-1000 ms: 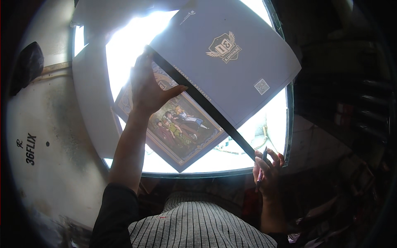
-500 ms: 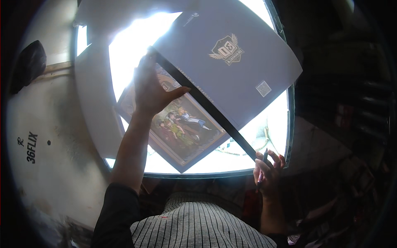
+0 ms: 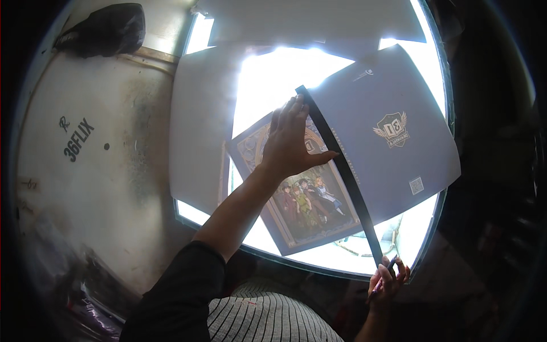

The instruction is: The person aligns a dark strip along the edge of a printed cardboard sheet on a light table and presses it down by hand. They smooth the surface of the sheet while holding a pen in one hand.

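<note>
A printed cover sheet lies on a glowing light table (image 3: 342, 259), with a picture panel (image 3: 307, 214) on its left part and a blue panel (image 3: 393, 102) on its right. Along the strip between the panels runs a long dark straightedge (image 3: 347, 174). Over the picture panel, my left hand (image 3: 293, 137) is spread flat, with fingers at the straightedge's far end and the thumb across its edge. At the near end, my right hand (image 3: 387, 279) is closed around a slim pen-like tool (image 3: 375, 288), its fingertips against the straightedge.
Pale blank sheets (image 3: 199, 119) lie on the left and far side of the light table. Further left is a whitish board (image 3: 51, 176) with dark lettering, and a black plastic bag (image 3: 108, 28) sits beyond it. Dark clutter fills the right.
The whole view has turned, so the table, sheets and hands appear further right and lower. Both hands keep their places on the straightedge, which stays along the same line of the cover.
</note>
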`<state>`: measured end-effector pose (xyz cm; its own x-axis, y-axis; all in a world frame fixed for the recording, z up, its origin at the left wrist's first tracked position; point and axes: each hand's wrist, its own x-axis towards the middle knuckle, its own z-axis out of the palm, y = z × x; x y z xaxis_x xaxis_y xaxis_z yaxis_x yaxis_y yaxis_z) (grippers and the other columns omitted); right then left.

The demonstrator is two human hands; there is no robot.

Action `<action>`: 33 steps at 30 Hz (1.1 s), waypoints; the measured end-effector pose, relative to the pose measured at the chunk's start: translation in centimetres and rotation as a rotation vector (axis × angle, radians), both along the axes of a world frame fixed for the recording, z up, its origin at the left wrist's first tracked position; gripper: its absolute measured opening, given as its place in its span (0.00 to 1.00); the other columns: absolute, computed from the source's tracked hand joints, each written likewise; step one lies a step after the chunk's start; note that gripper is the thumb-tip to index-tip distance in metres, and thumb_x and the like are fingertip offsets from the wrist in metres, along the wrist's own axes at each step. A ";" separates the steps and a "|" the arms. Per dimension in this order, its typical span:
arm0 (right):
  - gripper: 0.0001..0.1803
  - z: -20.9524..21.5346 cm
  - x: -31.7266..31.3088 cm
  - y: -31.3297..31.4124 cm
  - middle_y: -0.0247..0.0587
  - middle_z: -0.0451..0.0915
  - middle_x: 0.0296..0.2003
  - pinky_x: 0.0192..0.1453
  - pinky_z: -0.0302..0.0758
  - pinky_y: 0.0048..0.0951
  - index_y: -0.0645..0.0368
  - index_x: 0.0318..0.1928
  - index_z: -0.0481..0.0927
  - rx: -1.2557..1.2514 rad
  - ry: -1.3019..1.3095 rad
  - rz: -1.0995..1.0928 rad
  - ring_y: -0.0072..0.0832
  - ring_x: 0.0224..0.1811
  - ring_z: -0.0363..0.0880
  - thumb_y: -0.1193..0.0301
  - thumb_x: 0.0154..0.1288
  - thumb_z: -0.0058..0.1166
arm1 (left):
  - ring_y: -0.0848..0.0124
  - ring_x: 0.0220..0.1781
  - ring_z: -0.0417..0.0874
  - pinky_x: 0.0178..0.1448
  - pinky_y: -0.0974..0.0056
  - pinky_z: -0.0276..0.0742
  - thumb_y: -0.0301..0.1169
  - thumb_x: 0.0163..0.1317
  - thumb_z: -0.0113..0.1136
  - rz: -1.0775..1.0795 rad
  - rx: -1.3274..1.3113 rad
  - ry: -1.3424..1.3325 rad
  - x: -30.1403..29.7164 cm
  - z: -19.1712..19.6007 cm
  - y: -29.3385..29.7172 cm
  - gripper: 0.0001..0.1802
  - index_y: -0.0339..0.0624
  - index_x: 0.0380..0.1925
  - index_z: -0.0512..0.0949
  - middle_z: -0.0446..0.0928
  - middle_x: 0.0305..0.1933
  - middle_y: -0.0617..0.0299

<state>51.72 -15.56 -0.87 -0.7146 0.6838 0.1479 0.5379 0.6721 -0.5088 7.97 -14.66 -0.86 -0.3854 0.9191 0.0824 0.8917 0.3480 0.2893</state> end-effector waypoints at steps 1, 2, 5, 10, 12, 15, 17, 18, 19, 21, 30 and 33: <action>0.21 0.1 0.1 0.0 0.42 0.87 0.48 0.77 0.50 0.54 0.48 0.53 0.74 -0.005 -0.009 -0.003 0.42 0.67 0.73 0.82 0.62 0.60 | 0.38 0.80 0.51 0.81 0.37 0.41 0.72 0.46 0.68 -0.002 0.009 0.007 0.0 -0.1 0.1 0.65 0.34 0.70 0.56 0.55 0.76 0.34; 0.21 0.1 0.1 0.1 0.42 0.87 0.48 0.77 0.50 0.54 0.48 0.53 0.74 -0.010 -0.018 -0.007 0.42 0.68 0.73 0.82 0.62 0.61 | 0.39 0.80 0.51 0.81 0.37 0.41 0.72 0.46 0.68 -0.005 0.017 0.015 0.0 -0.2 0.1 0.64 0.33 0.69 0.57 0.55 0.75 0.34; 0.21 0.2 -0.1 0.1 0.43 0.87 0.48 0.78 0.49 0.54 0.48 0.52 0.74 -0.012 -0.004 -0.010 0.42 0.67 0.74 0.82 0.62 0.61 | 0.40 0.80 0.52 0.81 0.37 0.41 0.73 0.46 0.67 -0.012 0.027 0.025 -0.1 -0.3 0.1 0.64 0.32 0.68 0.59 0.56 0.75 0.35; 0.21 0.3 0.1 0.1 0.43 0.87 0.48 0.77 0.50 0.54 0.48 0.53 0.75 -0.017 -0.012 -0.014 0.43 0.68 0.73 0.82 0.63 0.60 | 0.40 0.79 0.54 0.81 0.36 0.40 0.74 0.47 0.65 -0.010 0.038 0.037 -0.1 -0.4 -0.1 0.63 0.32 0.67 0.60 0.56 0.75 0.35; 0.21 0.7 0.0 0.1 0.43 0.87 0.48 0.77 0.51 0.55 0.48 0.53 0.75 -0.017 -0.025 -0.003 0.43 0.68 0.73 0.82 0.63 0.60 | 0.41 0.79 0.54 0.81 0.36 0.40 0.74 0.47 0.65 0.001 0.038 0.036 -0.2 -0.4 -0.3 0.63 0.32 0.66 0.61 0.56 0.75 0.35; 0.21 0.3 0.2 0.2 0.43 0.87 0.49 0.76 0.52 0.56 0.49 0.53 0.75 -0.048 -0.017 -0.009 0.44 0.68 0.73 0.82 0.62 0.60 | 0.41 0.79 0.53 0.81 0.36 0.39 0.75 0.47 0.64 -0.006 0.007 0.045 -0.1 -0.6 0.0 0.63 0.32 0.66 0.61 0.56 0.75 0.35; 0.21 0.4 0.0 0.2 0.43 0.87 0.49 0.76 0.52 0.56 0.50 0.53 0.75 -0.034 -0.026 0.004 0.45 0.67 0.73 0.83 0.62 0.60 | 0.41 0.80 0.53 0.81 0.36 0.39 0.76 0.47 0.63 -0.010 -0.006 0.070 -0.3 -0.4 -0.2 0.63 0.32 0.66 0.61 0.56 0.75 0.36; 0.21 0.5 -0.1 0.1 0.43 0.87 0.49 0.76 0.52 0.56 0.50 0.53 0.75 -0.032 -0.025 0.005 0.45 0.67 0.73 0.83 0.62 0.60 | 0.41 0.80 0.53 0.81 0.36 0.39 0.76 0.47 0.63 -0.009 -0.004 0.071 -0.3 -0.3 -0.2 0.63 0.32 0.66 0.61 0.56 0.75 0.36; 0.21 0.8 -0.1 0.2 0.43 0.87 0.48 0.76 0.52 0.56 0.50 0.53 0.74 -0.044 -0.028 0.000 0.45 0.67 0.73 0.83 0.62 0.61 | 0.41 0.80 0.52 0.82 0.36 0.39 0.76 0.47 0.63 -0.008 -0.006 0.062 -0.2 -0.3 -0.2 0.63 0.31 0.66 0.61 0.56 0.75 0.36; 0.22 0.9 -0.3 0.2 0.43 0.87 0.48 0.76 0.53 0.56 0.50 0.53 0.74 -0.058 -0.028 -0.005 0.45 0.67 0.73 0.83 0.61 0.61 | 0.42 0.80 0.52 0.82 0.36 0.39 0.76 0.48 0.62 -0.006 -0.010 0.055 -0.3 -0.1 -0.1 0.63 0.31 0.66 0.61 0.56 0.75 0.35; 0.22 0.7 0.0 0.2 0.43 0.87 0.47 0.76 0.53 0.56 0.50 0.53 0.74 -0.042 -0.034 -0.006 0.45 0.68 0.73 0.83 0.61 0.60 | 0.41 0.79 0.54 0.81 0.35 0.40 0.75 0.48 0.63 -0.023 0.025 0.059 -0.3 -0.5 -0.1 0.62 0.33 0.66 0.60 0.57 0.74 0.36; 0.22 0.8 0.0 0.3 0.43 0.87 0.48 0.76 0.53 0.57 0.49 0.53 0.74 -0.044 -0.043 -0.001 0.45 0.68 0.73 0.83 0.61 0.60 | 0.41 0.79 0.54 0.81 0.35 0.41 0.75 0.47 0.63 -0.023 0.043 0.058 -0.2 -0.5 0.0 0.62 0.33 0.66 0.61 0.57 0.74 0.36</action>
